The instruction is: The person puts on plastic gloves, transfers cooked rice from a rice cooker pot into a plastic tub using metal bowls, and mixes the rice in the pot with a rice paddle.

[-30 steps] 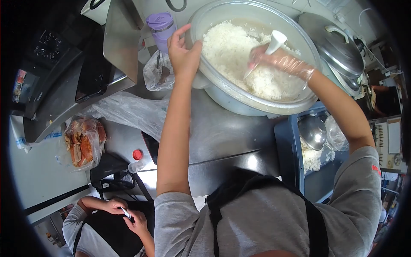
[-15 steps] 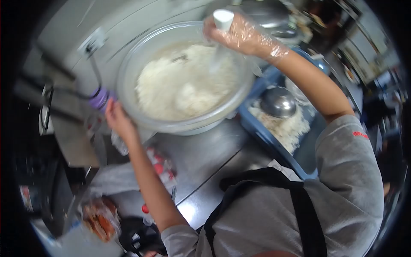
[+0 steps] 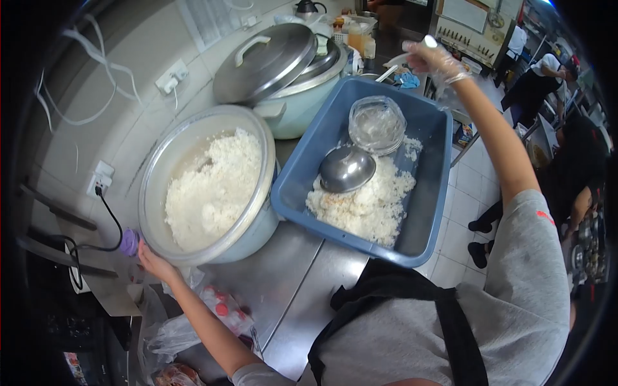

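Note:
My left hand (image 3: 156, 262) is at the lower left rim of a large round pot (image 3: 254, 241), fingers closed against its edge. Cooked white rice (image 3: 215, 193) lies inside, heaped toward the right. My right hand (image 3: 445, 63), in a clear plastic glove, is raised past the far right corner of a blue plastic tub (image 3: 431, 193). It is closed around the white handle of a rice paddle (image 3: 430, 41); the blade is mostly hidden. More rice (image 3: 367, 215) lies in the tub, with an upturned metal bowl (image 3: 347, 168) and clear round plastic containers (image 3: 378, 124).
Behind stands another pot (image 3: 286, 119) with a metal lid (image 3: 267, 61) leaning over it. A purple object (image 3: 129, 242) and black cord are left of the rice pot. Plastic bags (image 3: 177, 334) lie on the steel counter (image 3: 283, 270). Other people (image 3: 547, 80) stand at the right.
My right hand has swung the paddle from above the rice pot to beyond the blue tub. The view has turned right, showing more of the tub and kitchen. My left hand stays at the pot rim.

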`<action>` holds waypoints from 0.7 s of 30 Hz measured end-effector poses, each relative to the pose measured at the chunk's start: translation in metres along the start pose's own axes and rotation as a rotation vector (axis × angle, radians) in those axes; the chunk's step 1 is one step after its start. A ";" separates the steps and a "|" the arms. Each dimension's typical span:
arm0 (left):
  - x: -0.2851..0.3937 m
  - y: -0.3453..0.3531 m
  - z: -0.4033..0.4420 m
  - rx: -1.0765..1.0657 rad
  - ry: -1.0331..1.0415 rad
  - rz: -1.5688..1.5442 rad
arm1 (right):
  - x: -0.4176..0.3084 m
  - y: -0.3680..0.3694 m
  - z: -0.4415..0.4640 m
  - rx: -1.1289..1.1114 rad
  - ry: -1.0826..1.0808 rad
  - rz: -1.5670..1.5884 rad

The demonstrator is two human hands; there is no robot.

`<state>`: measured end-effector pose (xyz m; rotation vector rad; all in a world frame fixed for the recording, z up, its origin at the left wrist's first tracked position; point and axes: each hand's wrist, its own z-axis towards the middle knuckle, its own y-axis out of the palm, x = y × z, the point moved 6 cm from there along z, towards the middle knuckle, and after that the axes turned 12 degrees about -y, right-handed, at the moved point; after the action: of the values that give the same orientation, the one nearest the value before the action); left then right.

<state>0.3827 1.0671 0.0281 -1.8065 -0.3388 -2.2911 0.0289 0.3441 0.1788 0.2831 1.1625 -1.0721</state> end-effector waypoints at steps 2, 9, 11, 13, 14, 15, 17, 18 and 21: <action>-0.004 -0.004 0.004 0.037 0.021 0.047 | 0.032 -0.005 0.008 0.027 -0.035 -0.062; 0.009 0.001 -0.043 0.167 -0.057 -0.019 | 0.181 0.043 0.062 0.060 0.247 0.153; 0.004 0.007 -0.040 0.089 -0.162 -0.102 | 0.213 0.063 0.084 -0.017 0.252 0.038; 0.005 0.006 -0.042 0.083 -0.203 -0.124 | 0.218 0.080 0.092 -0.194 0.189 -0.208; 0.005 0.009 -0.047 0.076 -0.262 -0.159 | 0.232 0.085 0.100 -0.204 0.203 -0.197; 0.008 0.010 -0.051 0.082 -0.266 -0.139 | 0.241 0.095 0.112 -0.408 0.138 -0.466; 0.016 0.020 -0.065 0.111 -0.294 -0.073 | 0.253 0.102 0.122 -0.648 -0.033 -0.787; 0.013 0.020 -0.068 0.124 -0.303 -0.064 | 0.244 0.093 0.130 -0.527 -0.158 -0.830; 0.012 0.010 -0.063 0.116 -0.284 -0.030 | 0.220 0.050 0.146 -0.067 -0.139 -0.744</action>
<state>0.3243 1.0384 0.0259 -2.0794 -0.5343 -1.9861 0.1561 0.1531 0.0393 -0.3044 1.2001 -1.6606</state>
